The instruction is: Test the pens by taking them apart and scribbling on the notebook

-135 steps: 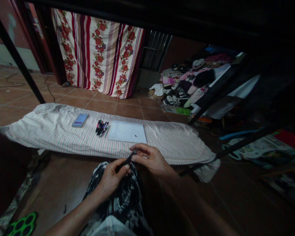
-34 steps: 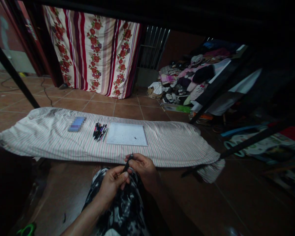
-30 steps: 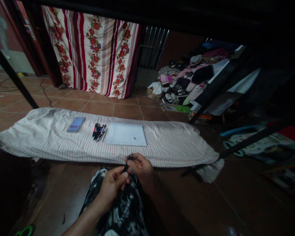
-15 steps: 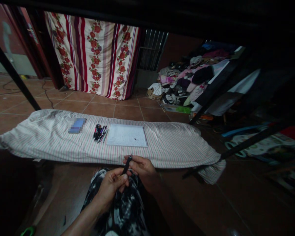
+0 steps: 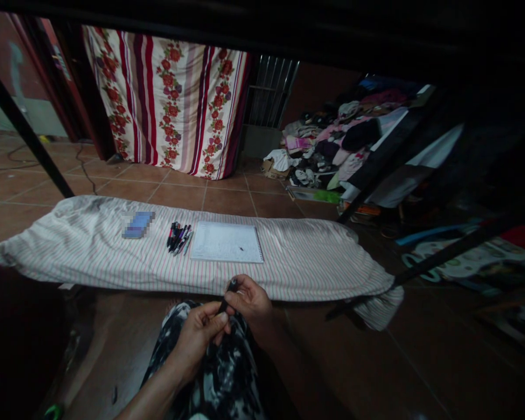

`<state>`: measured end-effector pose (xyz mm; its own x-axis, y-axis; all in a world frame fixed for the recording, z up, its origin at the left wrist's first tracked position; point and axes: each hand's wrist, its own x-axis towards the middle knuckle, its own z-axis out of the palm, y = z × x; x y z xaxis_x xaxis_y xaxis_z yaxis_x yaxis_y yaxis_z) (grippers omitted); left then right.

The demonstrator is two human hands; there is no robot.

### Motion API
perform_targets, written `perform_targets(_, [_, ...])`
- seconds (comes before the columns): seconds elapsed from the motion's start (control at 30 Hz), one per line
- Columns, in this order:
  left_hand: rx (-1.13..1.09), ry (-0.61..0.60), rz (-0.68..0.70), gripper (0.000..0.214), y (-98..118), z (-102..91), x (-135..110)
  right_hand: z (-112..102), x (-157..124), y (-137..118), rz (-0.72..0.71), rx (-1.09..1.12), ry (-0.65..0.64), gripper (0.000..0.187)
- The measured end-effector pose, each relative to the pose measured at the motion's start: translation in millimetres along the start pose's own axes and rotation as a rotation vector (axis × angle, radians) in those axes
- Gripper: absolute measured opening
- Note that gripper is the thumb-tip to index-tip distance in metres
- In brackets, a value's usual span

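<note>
Both my hands meet over my knee, which is clad in black-and-white patterned trousers (image 5: 219,373). My left hand (image 5: 199,332) pinches the lower end of a dark pen (image 5: 226,294). My right hand (image 5: 250,300) closes its fingers round the pen's upper end. Beyond the hands lies a striped cloth (image 5: 91,251) spread on the floor. On it rest a spiral notebook (image 5: 226,241), a bunch of pens (image 5: 179,237) and a blue phone (image 5: 137,224).
Brown floor tiles (image 5: 227,198) surround the cloth. A floral curtain (image 5: 179,99) hangs at the back. A heap of clothes (image 5: 332,146) lies at the right rear. Dark metal bars (image 5: 21,125) cross the left and right; a dark beam spans the top.
My right hand has slid down and closed over the pen's top end. My left hand keeps its grip on the lower end. The view shifted slightly.
</note>
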<state>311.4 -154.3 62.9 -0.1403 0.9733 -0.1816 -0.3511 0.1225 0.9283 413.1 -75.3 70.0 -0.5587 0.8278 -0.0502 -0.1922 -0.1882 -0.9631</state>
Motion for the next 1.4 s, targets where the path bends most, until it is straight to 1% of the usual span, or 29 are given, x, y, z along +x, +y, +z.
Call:
perform_targets(0.13, [-0.022,-0.052,-0.017,0.027,-0.4,-4.2,0.6,-0.8,-3.0,-12.0,0.026,0.030,-0.108,0.037])
perform_targets(0.2, [-0.016,-0.067,-0.010,0.027,-0.5,-5.5,0.8,-0.7,-4.7,-16.1,0.050,0.044,-0.137,0.039])
perform_targets(0.27, [-0.008,-0.072,-0.002,0.028,-0.2,-5.9,0.7,-0.8,-5.5,-17.5,0.061,0.027,-0.132,0.036])
perform_targets(0.37, [0.000,-0.059,0.003,0.030,0.4,-4.6,-0.1,-1.4,-4.8,-15.5,0.073,0.002,-0.092,0.031])
perform_targets(0.47, [-0.004,-0.039,-0.007,0.031,0.7,-2.3,-0.8,-2.1,-2.4,-10.6,0.096,0.016,-0.077,0.030])
perform_targets(0.63, [-0.005,-0.010,-0.034,0.032,0.5,-0.4,-0.5,-1.3,0.7,-3.3,0.075,-0.001,-0.033,0.030])
perform_targets(0.73, [-0.011,-0.039,-0.030,0.033,0.2,-2.3,0.1,-0.4,-0.7,-5.7,0.046,0.022,-0.067,0.031])
perform_targets(0.8, [-0.013,-0.068,-0.031,0.033,-0.3,-4.6,0.5,-0.4,-2.5,-10.3,0.041,0.029,-0.095,0.036])
perform_targets(0.87, [0.011,-0.086,-0.022,0.033,-0.7,-6.6,0.7,-1.2,-4.1,-15.2,0.047,-0.006,-0.105,0.038])
perform_targets(0.97, [0.060,-0.091,0.000,0.034,-1.0,-7.6,0.6,-3.1,-4.5,-18.8,0.062,-0.065,-0.115,0.035])
perform_targets(1.1, [0.056,-0.065,0.005,0.033,-1.6,-5.1,0.3,-2.9,-2.2,-14.2,0.107,-0.011,-0.088,0.030])
perform_targets(1.23, [0.040,-0.043,-0.003,0.031,-4.6,-4.2,0.8,0.1,-0.5,-6.4,0.076,0.033,-0.048,0.029])
perform_targets(1.4, [0.031,-0.050,-0.006,0.032,-5.8,-7.5,1.6,-1.3,-1.8,-4.4,0.063,0.040,-0.093,0.034])
